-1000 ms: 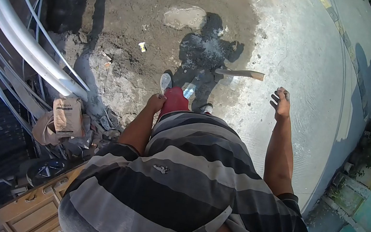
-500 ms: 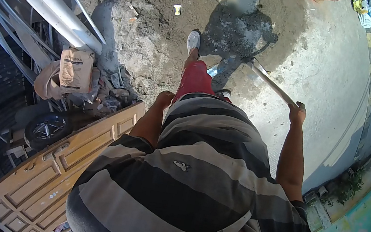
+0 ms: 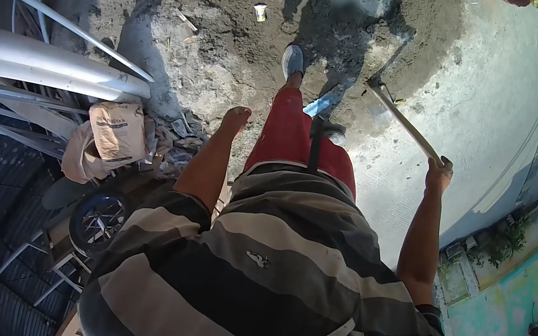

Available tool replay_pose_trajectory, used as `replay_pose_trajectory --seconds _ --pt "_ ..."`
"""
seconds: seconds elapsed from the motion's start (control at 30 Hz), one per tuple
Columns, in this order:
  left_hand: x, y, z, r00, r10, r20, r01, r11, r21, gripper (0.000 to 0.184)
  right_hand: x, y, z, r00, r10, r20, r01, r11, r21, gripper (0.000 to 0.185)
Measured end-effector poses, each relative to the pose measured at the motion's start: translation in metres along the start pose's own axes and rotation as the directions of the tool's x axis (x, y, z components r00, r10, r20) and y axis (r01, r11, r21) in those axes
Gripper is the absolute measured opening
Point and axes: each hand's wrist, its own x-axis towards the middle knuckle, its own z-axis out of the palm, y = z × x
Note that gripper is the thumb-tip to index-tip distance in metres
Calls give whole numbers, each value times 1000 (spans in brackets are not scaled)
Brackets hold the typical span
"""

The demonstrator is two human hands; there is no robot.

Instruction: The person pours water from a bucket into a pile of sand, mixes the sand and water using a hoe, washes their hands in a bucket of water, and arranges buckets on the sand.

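Observation:
My right hand [image 3: 440,174] is wrapped round the upper end of a long wooden handle [image 3: 404,121]. The handle slants down and to the left, and its far end meets the ground near my feet. What tool head it carries is hard to make out. At my left side hangs my left hand [image 3: 237,119], its fingers curled, beside my red shorts [image 3: 290,129]. Whether anything is inside those fingers is too small to tell. A grey shoe [image 3: 293,61] stands forward on the rough grey ground.
White pipes [image 3: 53,63] lie at the left, above a brown paper sack [image 3: 117,133] and a wheel [image 3: 98,222]. A small cup [image 3: 260,12] is on the ground ahead. Pale concrete [image 3: 480,82] stretches to the right, towards a green painted wall [image 3: 483,328].
My right hand, open and empty a second ago, has closed on the handle. One foot has stepped forward. The view has turned, and the wooden door has mostly left it.

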Motion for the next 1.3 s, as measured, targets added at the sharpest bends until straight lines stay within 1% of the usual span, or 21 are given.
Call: replay_pose_trajectory --seconds 0.07,0.13,0.17,0.2,0.23,0.3,0.37,0.57,0.63,0.7,0.73,0.83,0.9,0.93,0.97,1.0,1.03,1.1,1.13,1.2,1.3 --pt "13 0 14 950 -270 -160 240 953 -184 23 11 0 8 1000 9 9 -7 985 -172 51" --pt "63 -46 19 941 -334 -58 331 942 -64 31 15 2 14 998 54 14 -45 936 -348 53" --pt "76 -57 26 987 -157 42 142 959 246 34 18 9 17 998 65 25 -48 899 -434 55" --pt "92 -67 33 980 -7 199 -97 857 506 39 21 16 22 996 88 -3 -79 876 -476 56" --pt "112 -76 45 943 -300 144 281 950 134 53 21 22 25 993 114 -33 -115 849 -515 58" --pt "148 -66 69 869 -464 172 487 864 -129 55 26 42 32 982 165 -86 -183 765 -617 60" --pt "173 -53 79 828 -519 213 559 794 -239 57 34 71 36 971 213 -109 -234 742 -629 58" --pt "262 -44 108 742 -624 246 670 678 -302 63 38 118 40 952 235 -196 -306 708 -636 49" --pt "303 -54 119 696 -679 233 708 703 -67 69 29 130 33 953 239 -187 -302 706 -640 49" --pt "360 -99 132 825 -538 172 522 843 135 70 32 139 44 954 232 -188 -299 722 -624 48" --pt "373 -108 140 811 -559 172 539 828 152 70 31 144 44 957 206 -202 -287 753 -593 49" --pt "364 -110 161 858 -443 260 325 860 394 67 28 145 37 968 143 -206 -239 775 -586 47" --pt "349 -81 174 958 -285 2 187 631 753 51 32 147 44 969 107 -225 -219 796 -565 45" --pt "343 -91 167 961 -277 -2 179 617 766 51 33 148 43 968 81 -236 -200 819 -538 44" --pt "335 -117 153 965 -42 260 -229 356 906 51 35 149 41 967 56 -250 -181 839 -513 44" --pt "329 -127 145 826 86 558 -558 -21 829 51 36 151 40 964 74 -255 -196 844 -499 44" --pt "314 -110 146 822 80 564 -562 -42 826 51 37 152 40 963 66 -263 -193 847 -495 45" --pt "287 -69 155 787 -177 592 -615 -310 725 64 38 156 44 957 80 -278 -211 850 -482 47" --pt "288 -75 151 778 -188 600 -626 -323 710 64 39 159 44 957 57 -286 -181 884 -431 46" --pt "294 -105 146 867 -51 496 -495 31 868 70 40 162 42 952 52 -302 -174 903 -394 45" --pt "254 -34 184 900 -88 428 -435 -93 896 66 39 155 42 957 -33 -287 -113 872 -477 43"
